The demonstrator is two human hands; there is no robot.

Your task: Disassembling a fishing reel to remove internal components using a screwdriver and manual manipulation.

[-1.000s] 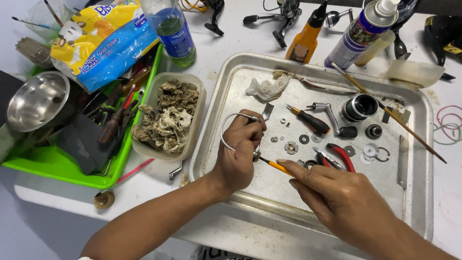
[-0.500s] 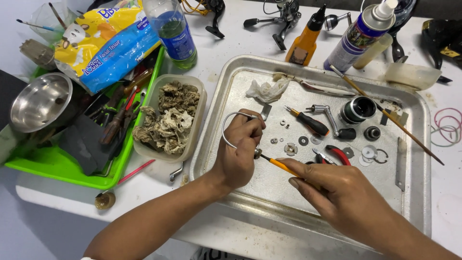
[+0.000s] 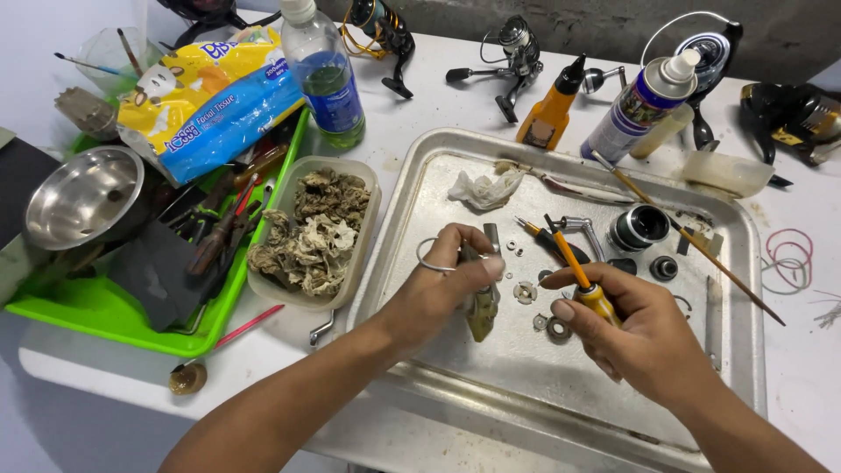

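Metal tray (image 3: 438,175), two hands (image 3: 438,293) (image 3: 644,328), one screwdriver (image 3: 583,280)

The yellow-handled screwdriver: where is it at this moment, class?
In the head view, the yellow-handled screwdriver is gripped in the right hand, over the middle of the metal tray, its tip pointing up-left, right of the left hand.

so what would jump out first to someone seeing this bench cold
Two bare hands meet over a metal tray strewn with small washers: the left hand grips a small greenish part with a wire loop, the right hand a yellow-handled screwdriver. At far left, a bright green tray holds tools and a steel bowl.
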